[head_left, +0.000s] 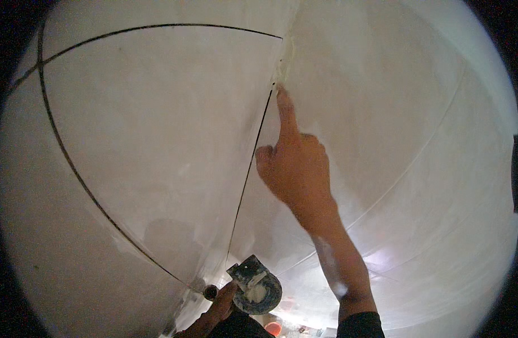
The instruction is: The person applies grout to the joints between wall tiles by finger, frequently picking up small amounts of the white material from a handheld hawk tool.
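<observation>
My right hand reaches up the tiled surface. Its index finger is stretched out and its tip touches pale paste smeared along a tile joint. The thumb stands apart, the other fingers are curled, and I see nothing held. Below the fingertip the joint shows as a thin dark line; above it, the paste covers the line. Low in the view, my left hand grips a dark, rounded container with whitish paste in it. Part of the left hand's grip is hidden behind the container.
Large pale tiles surround the joint, with wide dark joints crossing at the left. A round dark opening sits beside my left hand. An orange-red bucket and small blurred things are far below. Bright light glares at lower right.
</observation>
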Motion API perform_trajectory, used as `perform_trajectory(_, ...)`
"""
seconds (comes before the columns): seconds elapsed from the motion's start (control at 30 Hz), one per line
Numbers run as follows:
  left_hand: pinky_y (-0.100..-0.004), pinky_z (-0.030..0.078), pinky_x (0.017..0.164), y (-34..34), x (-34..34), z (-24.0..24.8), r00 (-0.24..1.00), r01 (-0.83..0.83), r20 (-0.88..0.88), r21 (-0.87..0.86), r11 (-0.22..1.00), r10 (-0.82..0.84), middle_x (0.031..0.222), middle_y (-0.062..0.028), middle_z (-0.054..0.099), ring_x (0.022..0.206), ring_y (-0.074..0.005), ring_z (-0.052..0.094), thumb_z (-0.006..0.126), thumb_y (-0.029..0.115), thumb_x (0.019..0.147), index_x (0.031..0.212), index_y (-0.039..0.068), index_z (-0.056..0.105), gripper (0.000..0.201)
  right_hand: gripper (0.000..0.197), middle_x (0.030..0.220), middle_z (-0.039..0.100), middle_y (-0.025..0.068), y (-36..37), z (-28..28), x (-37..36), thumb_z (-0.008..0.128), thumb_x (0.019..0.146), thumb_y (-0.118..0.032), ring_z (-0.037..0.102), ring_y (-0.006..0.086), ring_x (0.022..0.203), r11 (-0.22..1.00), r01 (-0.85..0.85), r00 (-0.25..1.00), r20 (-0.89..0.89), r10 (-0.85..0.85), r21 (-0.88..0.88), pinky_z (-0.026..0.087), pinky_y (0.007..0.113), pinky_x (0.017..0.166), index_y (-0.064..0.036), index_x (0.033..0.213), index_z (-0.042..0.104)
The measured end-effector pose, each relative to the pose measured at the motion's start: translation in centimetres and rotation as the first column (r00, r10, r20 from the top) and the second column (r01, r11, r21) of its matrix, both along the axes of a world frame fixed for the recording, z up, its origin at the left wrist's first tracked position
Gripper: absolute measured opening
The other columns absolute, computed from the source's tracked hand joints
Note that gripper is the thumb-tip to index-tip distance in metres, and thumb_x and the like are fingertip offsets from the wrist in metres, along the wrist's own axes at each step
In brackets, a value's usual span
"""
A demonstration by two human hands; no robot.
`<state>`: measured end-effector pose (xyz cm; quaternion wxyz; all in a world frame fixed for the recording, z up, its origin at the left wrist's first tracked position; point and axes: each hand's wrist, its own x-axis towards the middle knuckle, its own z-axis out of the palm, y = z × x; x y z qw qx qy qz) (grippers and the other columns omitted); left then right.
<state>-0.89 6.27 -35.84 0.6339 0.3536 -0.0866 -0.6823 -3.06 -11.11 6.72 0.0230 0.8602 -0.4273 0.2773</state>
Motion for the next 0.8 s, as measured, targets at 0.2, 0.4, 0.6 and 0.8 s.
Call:
perform_trajectory(0.2, -0.04, 0.049, 0.094, 0.0, -0.4, 1.1, 0.999, 0.009, 0.048, 0.02, 1.0, -0.01, 0.119, -0.0078, 0.06, 0.108, -0.0222, 0.059, 0.047, 0.037, 0.1, 0.127, 0.006, 0.049, 0.041, 0.09, 0.063, 0.063, 0.0195, -2.5, 0.6, 0.8, 0.062, 0.073, -0.008, 0.064, 0.036, 0.059, 0.982, -0.093, 0.984, 0.136, 0.116, -0.167, 0.056, 0.046, 0.063, -0.0164, 0.151, 0.018)
perform_trajectory(0.4, -0.0406, 0.05, 0.094, 0.1, -0.5, 0.0, 0.999, -0.004, -0.034, 0.003, 1.0, 0.004, 0.12, -0.0082, 0.059, 0.108, -0.0226, 0.059, 0.048, 0.037, 0.1, 0.127, 0.006, 0.049, 0.042, 0.092, 0.063, 0.063, 0.0197, -1.8, -3.4, -0.6, 0.061, 0.072, -0.004, 0.065, 0.039, 0.061, 0.983, -0.091, 0.978, 0.173, 0.119, -0.16, 0.055, 0.049, 0.066, -0.017, 0.151, 0.016)
perform_trajectory(0.6, -0.0412, 0.05, 0.094, 0.1, -0.6, 0.0, 0.999, 0.005, -0.05, -0.022, 1.0, -0.006, 0.12, -0.0086, 0.059, 0.108, -0.023, 0.059, 0.048, 0.038, 0.1, 0.128, 0.006, 0.048, 0.043, 0.081, 0.067, 0.065, 0.0193, -0.9, 2.7, -2.3, 0.062, 0.073, -0.005, 0.067, 0.0353, 0.067, 0.98, -0.175, 0.959, 0.211, 0.191, -0.094, 0.055, 0.046, 0.066, -0.014, 0.147, 0.029)
perform_trajectory(0.8, -0.0418, 0.05, 0.094, -0.3, -1.0, 0.4, 0.997, 0.034, -0.062, -0.042, 0.999, -0.036, 0.121, -0.009, 0.059, 0.108, -0.0235, 0.06, 0.048, 0.039, 0.1, 0.129, 0.006, 0.048, 0.044, 0.067, 0.069, 0.065, 0.0219, -3.2, 8.0, -2.9, 0.061, 0.074, -0.009, 0.067, 0.036, 0.068, 0.871, -0.098, 0.958, 0.19, 0.213, -0.482, 0.054, 0.047, 0.07, -0.0128, 0.139, 0.044)
